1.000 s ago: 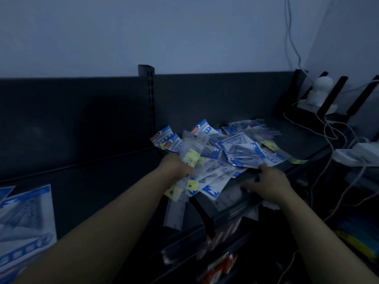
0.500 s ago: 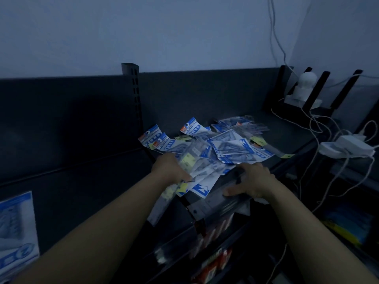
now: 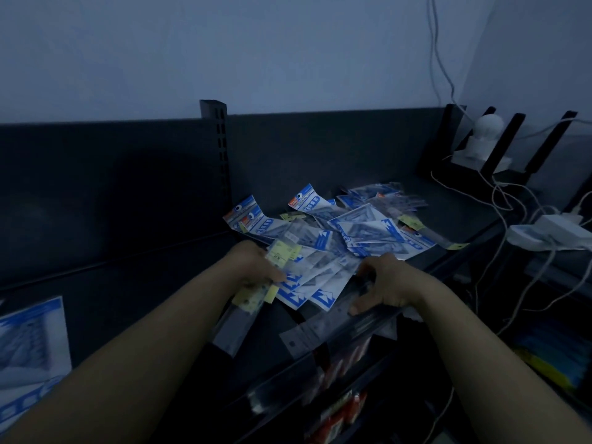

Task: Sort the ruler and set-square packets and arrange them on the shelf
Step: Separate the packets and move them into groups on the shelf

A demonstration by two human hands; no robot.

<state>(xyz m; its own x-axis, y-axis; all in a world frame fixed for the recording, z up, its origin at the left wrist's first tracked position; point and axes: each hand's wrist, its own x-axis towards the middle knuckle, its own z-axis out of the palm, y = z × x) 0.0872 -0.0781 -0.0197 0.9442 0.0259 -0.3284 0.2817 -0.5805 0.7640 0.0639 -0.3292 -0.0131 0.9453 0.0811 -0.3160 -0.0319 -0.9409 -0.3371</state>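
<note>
On the dark metal shelf (image 3: 448, 213), blue-and-white set-square packets (image 3: 362, 229) bear unreadable print. The left hand (image 3: 253, 264) grips yellow-tagged clear ruler packets (image 3: 283, 254), and the right hand (image 3: 384, 283) still holds a long clear ruler packet (image 3: 320, 334).

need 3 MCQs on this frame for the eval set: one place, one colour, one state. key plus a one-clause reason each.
1. Where does the heap of blue-and-white plastic packets lie?
A. On the dark metal shelf, right of the slotted black upright
B. On the floor
C. In a white basket

2. What colour are the labels on the narrow clear packets that the left hand grips?
A. Red
B. Yellow
C. Green

3. What is the right hand doing?
A. Hanging idle
B. Pulling a white cable
C. Holding a long clear ruler packet at the shelf's front edge

Key:
1 A, the heap rests on the shelf board beside the upright.
2 B, yellow tags show at the fingers.
3 C, thumb and fingers close on the packet.
</note>
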